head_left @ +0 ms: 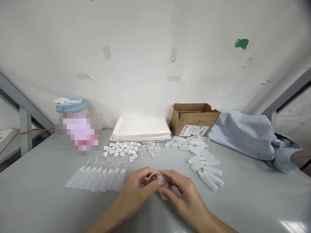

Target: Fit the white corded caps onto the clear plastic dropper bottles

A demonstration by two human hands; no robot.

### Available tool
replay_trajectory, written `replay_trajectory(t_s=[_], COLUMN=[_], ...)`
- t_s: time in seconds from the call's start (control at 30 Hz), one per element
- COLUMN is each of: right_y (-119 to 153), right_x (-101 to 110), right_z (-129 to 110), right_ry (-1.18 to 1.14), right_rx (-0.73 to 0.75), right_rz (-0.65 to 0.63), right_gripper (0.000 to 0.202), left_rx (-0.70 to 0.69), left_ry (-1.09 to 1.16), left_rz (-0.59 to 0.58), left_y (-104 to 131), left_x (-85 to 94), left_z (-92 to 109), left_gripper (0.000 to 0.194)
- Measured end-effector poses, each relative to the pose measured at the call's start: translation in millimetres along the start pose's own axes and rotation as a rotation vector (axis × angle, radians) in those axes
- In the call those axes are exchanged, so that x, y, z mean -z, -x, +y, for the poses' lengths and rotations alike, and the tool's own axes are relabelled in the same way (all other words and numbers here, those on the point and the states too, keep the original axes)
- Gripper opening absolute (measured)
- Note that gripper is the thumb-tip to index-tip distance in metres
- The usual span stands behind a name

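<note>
Between my hands is a small translucent plastic squeeze bottle point(164, 194), its neck pointing away from me. My right hand point(184, 191) is closed round its body. A thin white plastic strap point(153, 174) arches beside the neck, and my left hand point(138, 189) pinches it there, thumb against the neck. Whether the strap sits fully round the neck cannot be made out. On the left lies a row of similar bottles point(97, 179) with straps on their necks. Bottles without straps point(206, 168) lie loose on the right. Ahead are a pile of loose straps point(151, 149) and several white caps point(121, 149).
A stack of white sheets or bags point(143, 127) and an open cardboard box point(191, 124) stand against the wall. Light blue cloth point(243, 134) lies at the right. A blue-lidded container point(70, 105) and a blurred pinkish thing point(80, 129) are at the back left.
</note>
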State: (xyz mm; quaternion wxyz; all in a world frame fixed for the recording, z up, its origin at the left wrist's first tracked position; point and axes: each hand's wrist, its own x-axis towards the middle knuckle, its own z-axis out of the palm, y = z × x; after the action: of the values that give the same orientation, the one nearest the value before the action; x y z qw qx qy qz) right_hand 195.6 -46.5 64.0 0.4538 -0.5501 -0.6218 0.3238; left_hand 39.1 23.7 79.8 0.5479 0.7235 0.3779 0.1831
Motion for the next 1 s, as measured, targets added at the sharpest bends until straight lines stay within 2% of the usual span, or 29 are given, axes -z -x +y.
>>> replay_trajectory(t_s=[0.07,0.1,0.2,0.27,0.37,0.5,0.87,1.0], right_y=[-2,-3,-6,-8,-9,-7,-8,-7], right_x=[1,1,2,3,4,3,4,4], right_z=[0,1,2,2,1,0,0,0], right_ry=[-0.016,-0.041,-0.236,-0.416,-0.557,-0.572,-0.609,-0.630], right_rx=[-0.039,-0.075,-0.230,-0.331,-0.428,-0.479,-0.431,-0.432], right_rz=[0.000,0.020,0.066,0.049,0.035,0.052,0.029,0.014], right_gripper=[0.025,0.024,0.027,0.031,0.036,0.037,0.034,0.035], left_rx=[-0.030,-0.093,-0.383,-0.507,-0.530,-0.564,-0.757,-0.750], left_ry=[-0.107,-0.192,-0.436,-0.518,-0.591,-0.675,-0.696,-0.706], left_rz=[0.031,0.077,0.216,0.223,0.159,0.133,0.215,0.221], left_y=[1,2,5,7,7,5,7,7], left_x=[0.7,1.0,1.7,1.5,-0.7,-6.0,-10.4,-9.3], left_z=[-2,-3,-8,-12,-17,-20,-18,-16], left_gripper=[0.020,0.019,0.021,0.028,0.043,0.059,0.040,0.035])
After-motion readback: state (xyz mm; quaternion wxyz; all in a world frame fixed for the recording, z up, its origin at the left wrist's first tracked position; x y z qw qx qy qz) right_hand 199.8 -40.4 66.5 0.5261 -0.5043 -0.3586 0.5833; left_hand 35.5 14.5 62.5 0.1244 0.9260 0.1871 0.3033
